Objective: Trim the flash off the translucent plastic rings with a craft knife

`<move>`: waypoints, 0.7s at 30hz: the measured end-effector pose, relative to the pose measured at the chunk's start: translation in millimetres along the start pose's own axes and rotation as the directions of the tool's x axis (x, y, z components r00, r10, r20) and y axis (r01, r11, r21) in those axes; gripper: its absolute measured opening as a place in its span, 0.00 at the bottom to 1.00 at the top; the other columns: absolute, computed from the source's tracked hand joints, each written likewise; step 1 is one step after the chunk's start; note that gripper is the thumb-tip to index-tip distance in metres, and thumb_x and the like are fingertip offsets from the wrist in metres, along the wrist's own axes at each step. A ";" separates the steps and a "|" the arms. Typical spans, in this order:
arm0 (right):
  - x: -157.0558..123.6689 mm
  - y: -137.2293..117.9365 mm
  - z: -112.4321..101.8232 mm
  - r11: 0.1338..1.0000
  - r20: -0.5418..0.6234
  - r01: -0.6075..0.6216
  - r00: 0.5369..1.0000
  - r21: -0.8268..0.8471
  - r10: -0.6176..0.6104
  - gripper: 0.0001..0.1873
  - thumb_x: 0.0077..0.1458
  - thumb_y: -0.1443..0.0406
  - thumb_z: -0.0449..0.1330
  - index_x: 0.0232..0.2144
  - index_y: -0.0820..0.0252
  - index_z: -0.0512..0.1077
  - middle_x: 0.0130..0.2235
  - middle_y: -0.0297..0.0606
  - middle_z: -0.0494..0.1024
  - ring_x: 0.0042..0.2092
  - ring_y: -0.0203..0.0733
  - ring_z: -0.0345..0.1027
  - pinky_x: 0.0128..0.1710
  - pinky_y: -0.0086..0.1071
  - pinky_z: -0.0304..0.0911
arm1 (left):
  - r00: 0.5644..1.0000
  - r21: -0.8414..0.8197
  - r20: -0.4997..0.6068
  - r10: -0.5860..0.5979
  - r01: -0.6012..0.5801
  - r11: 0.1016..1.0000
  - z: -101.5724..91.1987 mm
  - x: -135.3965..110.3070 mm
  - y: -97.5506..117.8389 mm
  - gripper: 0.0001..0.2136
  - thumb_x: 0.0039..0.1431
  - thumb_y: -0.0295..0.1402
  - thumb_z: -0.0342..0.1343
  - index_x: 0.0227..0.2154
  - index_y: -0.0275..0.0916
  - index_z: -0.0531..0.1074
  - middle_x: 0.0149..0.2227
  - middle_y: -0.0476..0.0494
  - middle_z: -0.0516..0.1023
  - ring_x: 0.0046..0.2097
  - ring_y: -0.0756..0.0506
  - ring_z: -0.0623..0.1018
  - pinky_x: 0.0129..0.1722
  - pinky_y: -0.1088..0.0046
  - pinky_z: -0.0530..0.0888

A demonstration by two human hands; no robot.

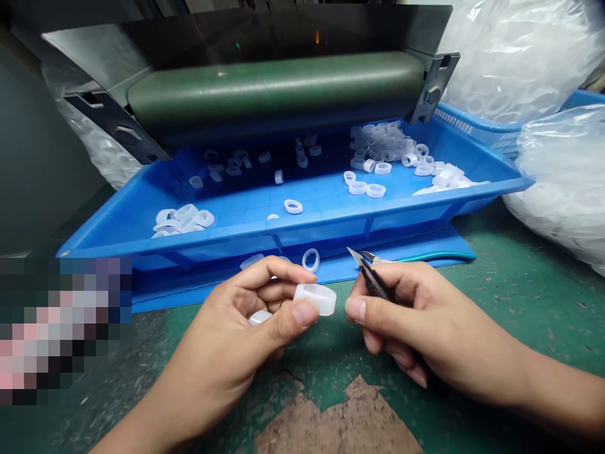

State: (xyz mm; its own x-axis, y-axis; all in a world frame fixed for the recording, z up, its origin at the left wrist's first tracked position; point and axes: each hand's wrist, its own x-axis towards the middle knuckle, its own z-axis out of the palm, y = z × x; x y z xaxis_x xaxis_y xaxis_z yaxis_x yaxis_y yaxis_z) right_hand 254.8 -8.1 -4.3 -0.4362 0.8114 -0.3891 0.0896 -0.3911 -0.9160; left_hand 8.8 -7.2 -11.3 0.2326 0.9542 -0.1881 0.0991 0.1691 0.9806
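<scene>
Between thumb and fingertips, my left hand (246, 340) pinches a translucent white plastic ring (324, 299). A second white ring (259, 317) sits in the curl of that palm. My right hand (411, 315) is closed around small black thread snips (375, 282), their pointed blades aimed up and left, apart from the pinched ring. Just beyond my fingers, another loose ring (311, 260) lies on a blue strip. Pliers or cutters with a teal handle (430, 256) lie behind my right hand, partly hidden by it.
A shallow blue tray (326, 221) holds many scattered and piled rings. Above it hangs a green conveyor roller (278, 85) with metal side brackets. Clear bags of rings (567, 183) stand at the right. The green worktop (524, 284) has a torn brown patch (340, 422) near me.
</scene>
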 end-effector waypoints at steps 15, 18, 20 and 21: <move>-2.8 -0.4 -0.5 0.994 0.025 -0.015 1.000 0.111 0.012 0.19 0.64 0.53 0.82 0.37 0.55 0.78 0.28 0.25 0.77 0.20 0.30 0.59 0.17 0.22 0.57 | 0.991 0.203 -0.108 0.075 -0.052 0.978 3.3 -4.9 -5.2 0.19 0.54 0.45 0.88 0.39 0.47 0.86 0.29 0.53 0.80 0.27 0.50 0.70 0.28 0.78 0.68; -2.3 3.3 -2.0 0.988 0.055 -0.015 0.998 0.154 0.006 0.19 0.64 0.53 0.81 0.38 0.55 0.78 0.28 0.25 0.79 0.20 0.29 0.60 0.16 0.20 0.59 | 0.984 0.267 -0.131 0.119 -0.081 0.960 4.4 -5.7 -6.7 0.19 0.52 0.47 0.89 0.40 0.48 0.88 0.33 0.51 0.86 0.27 0.51 0.71 0.27 0.78 0.70; -1.2 4.6 -2.5 0.985 0.068 -0.019 0.998 0.170 0.008 0.19 0.64 0.52 0.81 0.38 0.56 0.79 0.28 0.26 0.79 0.20 0.28 0.60 0.16 0.19 0.60 | 0.981 0.298 -0.115 0.155 -0.115 0.947 5.2 -6.8 -7.5 0.17 0.54 0.46 0.88 0.41 0.51 0.90 0.34 0.51 0.87 0.27 0.50 0.73 0.29 0.78 0.72; -0.7 4.6 -2.4 0.985 0.071 -0.023 0.997 0.171 0.011 0.19 0.65 0.53 0.81 0.37 0.56 0.79 0.28 0.25 0.79 0.20 0.28 0.60 0.16 0.19 0.60 | 0.980 0.314 -0.095 0.175 -0.137 0.939 5.6 -7.3 -7.8 0.15 0.55 0.44 0.87 0.43 0.53 0.91 0.32 0.52 0.86 0.27 0.50 0.73 0.29 0.78 0.73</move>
State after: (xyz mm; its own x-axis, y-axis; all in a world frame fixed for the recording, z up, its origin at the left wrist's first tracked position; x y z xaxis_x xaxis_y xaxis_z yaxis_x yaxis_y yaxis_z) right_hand 257.7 -9.5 -8.5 -0.4974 0.7744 -0.3910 -0.0549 -0.4780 -0.8767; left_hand 11.8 -16.9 -17.8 0.1532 0.9882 -0.0072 0.3652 -0.0499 0.9296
